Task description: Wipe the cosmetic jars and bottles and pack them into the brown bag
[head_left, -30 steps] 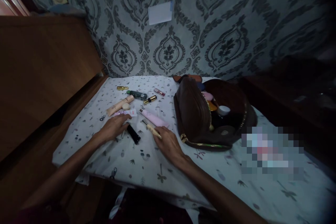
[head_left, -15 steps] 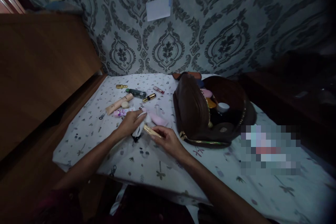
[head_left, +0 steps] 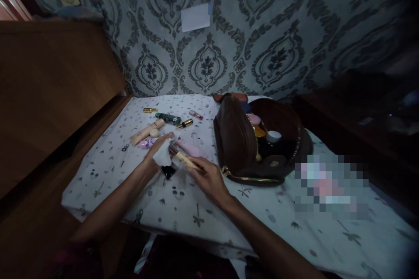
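Note:
My left hand [head_left: 159, 146] is closed around a white wipe [head_left: 163, 153]. Between the fingers of my right hand [head_left: 209, 176] is a slim pale-gold cosmetic tube [head_left: 185, 159] with lettering on its side. Its darker far end points at the wipe; whether the two touch I cannot tell. Just behind the tube lies a pink item [head_left: 190, 148], partly covered. A small black item [head_left: 168, 171] rests on the cloth below the wipe. Near my left hand are a purple-and-white tube [head_left: 148, 143], a small round cream item [head_left: 154, 132] and a beige tube [head_left: 147, 131].
Farther back lie a green bottle [head_left: 168, 118], a black-and-gold lipstick [head_left: 185, 123], a gold tube [head_left: 150, 110] and a small red-and-clear tube [head_left: 196, 114]. An unzipped brown bag [head_left: 234, 139] with items inside stands at right. A wooden cabinet [head_left: 59, 74] borders the left.
My left hand has turned and shifted slightly left, so more of the wipe shows. More of the tube's far end is visible, angled toward the wipe.

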Motion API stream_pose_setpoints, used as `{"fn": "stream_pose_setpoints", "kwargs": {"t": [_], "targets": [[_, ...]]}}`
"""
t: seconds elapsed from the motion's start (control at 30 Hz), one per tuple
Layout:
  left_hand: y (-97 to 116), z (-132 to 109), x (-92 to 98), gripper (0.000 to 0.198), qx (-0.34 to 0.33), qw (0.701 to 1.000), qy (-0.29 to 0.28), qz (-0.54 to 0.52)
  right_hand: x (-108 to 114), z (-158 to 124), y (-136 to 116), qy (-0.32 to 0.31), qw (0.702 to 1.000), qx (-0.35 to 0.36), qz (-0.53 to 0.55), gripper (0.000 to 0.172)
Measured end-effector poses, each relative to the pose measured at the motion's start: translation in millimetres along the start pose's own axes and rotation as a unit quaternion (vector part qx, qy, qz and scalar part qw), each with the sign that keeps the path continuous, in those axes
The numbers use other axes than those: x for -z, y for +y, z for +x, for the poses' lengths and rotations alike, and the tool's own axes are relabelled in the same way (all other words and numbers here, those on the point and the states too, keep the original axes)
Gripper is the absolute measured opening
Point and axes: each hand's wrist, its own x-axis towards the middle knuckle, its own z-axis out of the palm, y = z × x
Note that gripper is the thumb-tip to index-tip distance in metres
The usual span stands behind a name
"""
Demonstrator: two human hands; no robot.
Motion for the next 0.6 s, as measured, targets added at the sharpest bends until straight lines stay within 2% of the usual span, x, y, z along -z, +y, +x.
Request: {"fn": "stream_pose_setpoints", "kwargs": {"t": [0.13,0.27,0.4,0.53,0.6], "targets": [[-3.6,-1.1,-9.5,0.031,-0.020,0.996,0.033,-0.077,-4.7,3.2,-1.6,-0.026,0.988,-0.096,0.114,0.028],[-7.9,-0.7,-15.9,0.039,-0.036,0.991,0.061,-0.115,-5.6,6.8,-4.9,-0.044,0.963,-0.161,0.212,0.036],[-12.6,-4.8,-21.9,0.046,-0.020,0.988,0.067,-0.138,-5.4,9.2,-8.6,-0.055,0.946,-0.181,0.263,0.040],[-14.0,-21.0,-34.4,0.064,0.066,0.987,0.031,-0.144,-9.4,10.8,-5.1,-0.057,0.942,-0.184,0.276,0.035],[-13.9,-31.3,-41.9,0.070,0.040,0.992,0.024,-0.119,-11.3,11.5,-2.9,-0.046,0.943,-0.178,0.276,0.032]]}}
